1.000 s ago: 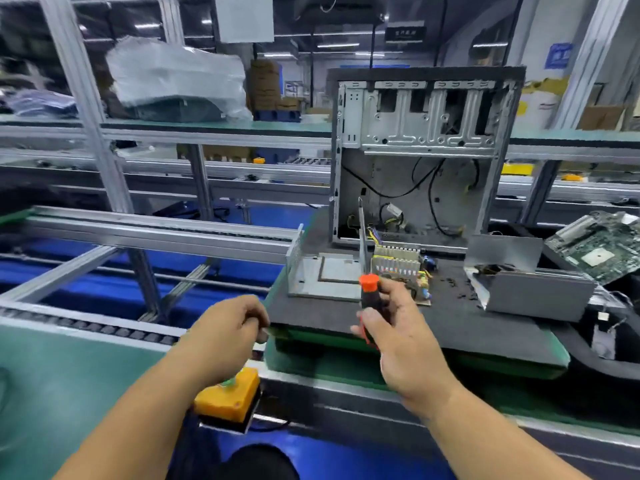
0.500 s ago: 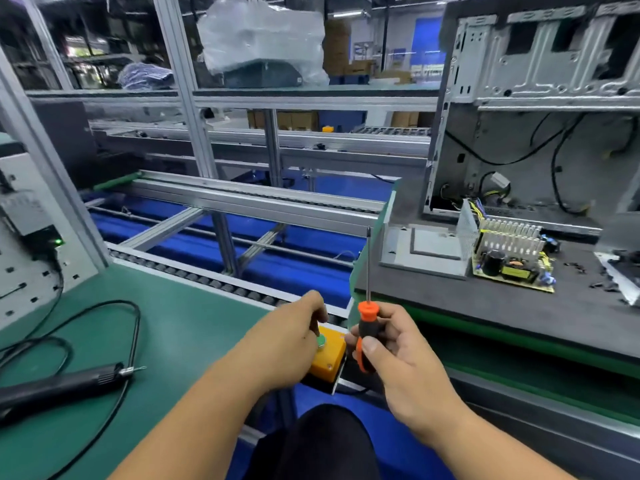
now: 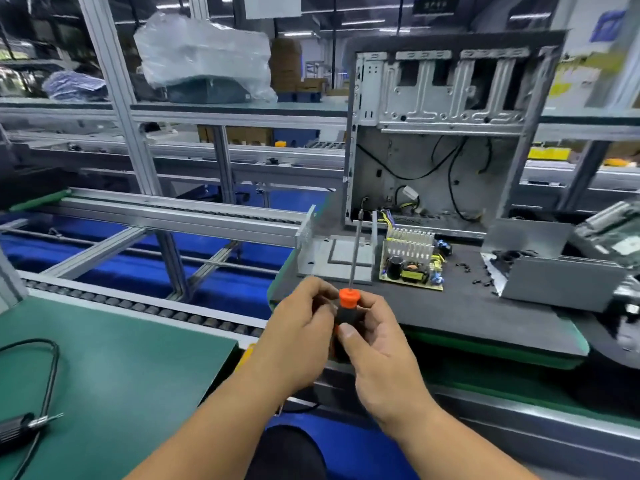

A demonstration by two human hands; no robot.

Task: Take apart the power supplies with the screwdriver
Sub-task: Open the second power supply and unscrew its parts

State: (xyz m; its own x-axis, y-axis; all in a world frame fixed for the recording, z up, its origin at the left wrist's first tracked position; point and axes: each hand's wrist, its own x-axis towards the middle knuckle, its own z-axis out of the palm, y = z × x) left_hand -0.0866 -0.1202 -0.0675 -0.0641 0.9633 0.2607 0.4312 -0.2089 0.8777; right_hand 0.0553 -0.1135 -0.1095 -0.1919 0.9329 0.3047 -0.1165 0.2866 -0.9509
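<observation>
Both hands now grip the screwdriver [image 3: 347,308]: left hand [image 3: 301,336] has joined right hand [image 3: 375,351] around its smooth orange-black handle.

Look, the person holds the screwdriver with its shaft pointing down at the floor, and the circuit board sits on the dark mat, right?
Not quite. The head view shows the screwdriver with its shaft pointing up. The circuit board does sit on the dark mat.

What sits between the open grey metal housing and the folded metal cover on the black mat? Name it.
In the head view, the bare power supply circuit board with its finned heatsink sits between the housing and the cover; small black screws lie scattered beyond it.
</observation>
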